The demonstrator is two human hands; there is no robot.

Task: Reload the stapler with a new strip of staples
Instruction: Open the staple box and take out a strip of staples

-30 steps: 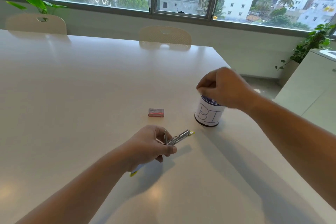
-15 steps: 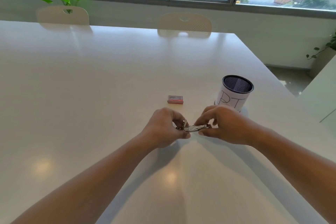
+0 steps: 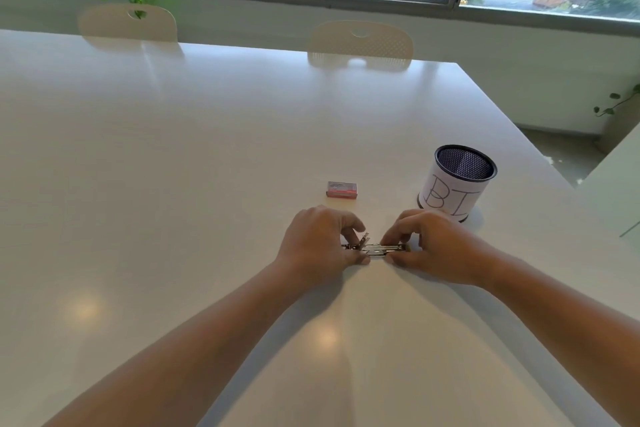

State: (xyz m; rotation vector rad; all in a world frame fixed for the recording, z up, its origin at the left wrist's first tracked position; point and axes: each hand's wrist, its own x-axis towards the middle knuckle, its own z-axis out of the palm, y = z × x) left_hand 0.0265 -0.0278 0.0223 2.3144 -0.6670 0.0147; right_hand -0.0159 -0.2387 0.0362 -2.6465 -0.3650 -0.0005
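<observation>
A: How are your hands set?

B: Your left hand (image 3: 320, 241) is low over the white worktop (image 3: 173, 184), forearm reaching in from the lower left, fingers curled, its grip closed on the left end of the stapler (image 3: 375, 249). Your right hand (image 3: 431, 246) comes in from the lower right, thumb and forefinger pinched on the stapler's right end.

A: Any containers?

B: A small pink staple box (image 3: 342, 189) lies closed beyond your left hand, apart from it. To the right stands a mesh bin (image 3: 457, 182) wrapped in white paper with handwritten letters; nothing shows inside it.

A: And the stapler itself?

B: It lies level between your hands, just above the worktop, a thin bright metal piece. Whether staples sit in it, I cannot tell.
</observation>
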